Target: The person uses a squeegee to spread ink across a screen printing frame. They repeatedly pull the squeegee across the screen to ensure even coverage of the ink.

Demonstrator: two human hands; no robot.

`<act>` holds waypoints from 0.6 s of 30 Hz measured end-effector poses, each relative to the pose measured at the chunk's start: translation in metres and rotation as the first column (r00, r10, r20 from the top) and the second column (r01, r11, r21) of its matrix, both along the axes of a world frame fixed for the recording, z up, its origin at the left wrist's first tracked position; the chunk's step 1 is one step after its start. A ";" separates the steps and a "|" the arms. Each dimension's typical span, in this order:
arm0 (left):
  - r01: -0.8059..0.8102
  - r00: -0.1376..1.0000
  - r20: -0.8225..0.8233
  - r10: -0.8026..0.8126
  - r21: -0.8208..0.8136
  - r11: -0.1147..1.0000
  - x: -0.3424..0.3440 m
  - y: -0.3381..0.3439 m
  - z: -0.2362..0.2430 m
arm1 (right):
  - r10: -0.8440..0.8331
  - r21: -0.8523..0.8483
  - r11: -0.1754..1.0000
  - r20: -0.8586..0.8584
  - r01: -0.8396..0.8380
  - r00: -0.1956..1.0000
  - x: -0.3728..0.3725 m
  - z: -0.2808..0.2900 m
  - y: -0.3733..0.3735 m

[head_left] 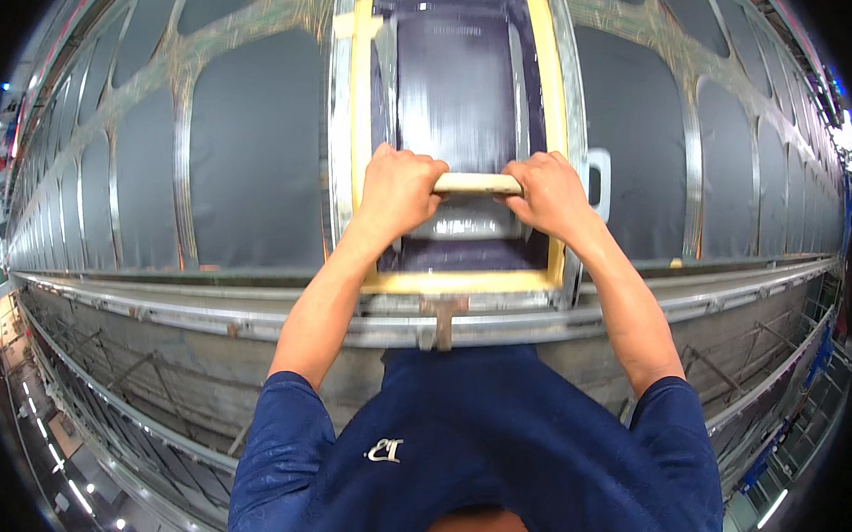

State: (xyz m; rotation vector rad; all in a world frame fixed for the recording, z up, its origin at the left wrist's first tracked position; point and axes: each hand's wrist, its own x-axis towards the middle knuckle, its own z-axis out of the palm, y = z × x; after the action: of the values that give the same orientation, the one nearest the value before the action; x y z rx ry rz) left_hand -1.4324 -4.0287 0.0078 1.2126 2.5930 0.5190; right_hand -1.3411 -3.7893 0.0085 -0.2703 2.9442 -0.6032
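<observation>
My left hand (398, 189) and my right hand (551, 193) are closed round the two ends of a squeegee (478, 184) with a pale beige bar. The squeegee lies crosswise over a printing screen (458, 285), nearer its front edge than its far one. Yellow tape lines the screen's metal frame, and its mesh has a glossy dark purple surface. Streaks of shiny film run along both sides of the mesh. My fingers and palms hide the bar's ends, and the blade's lower edge cannot be made out.
A long table with several dark grey panels (255, 154) stretches left and right under the screen. Along its near edge runs a metal rail (243, 322), with a rusty bracket (443, 314) at the frame. A pale loop-shaped handle (598, 185) sticks out at the frame's right.
</observation>
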 end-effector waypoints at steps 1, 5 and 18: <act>-0.014 1.000 -0.025 0.014 0.010 1.000 -0.027 0.010 -0.001 | 0.003 0.015 1.000 -0.041 -0.002 0.999 -0.027 -0.003 0.011; -0.031 0.989 -0.147 0.032 0.007 0.999 -0.159 0.055 -0.009 | -0.001 0.028 1.000 -0.079 0.004 0.997 -0.166 -0.011 0.060; -0.097 0.983 -0.164 0.084 -0.074 0.992 -0.297 0.113 -0.022 | -0.052 0.035 0.998 -0.019 0.053 0.998 -0.318 -0.025 0.117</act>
State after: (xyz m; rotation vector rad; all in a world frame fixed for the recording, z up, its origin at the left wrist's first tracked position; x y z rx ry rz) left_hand -1.7290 -3.9155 -0.0142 1.1583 2.7850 0.3402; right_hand -1.6588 -3.6725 -0.0167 -0.1963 2.9845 -0.5578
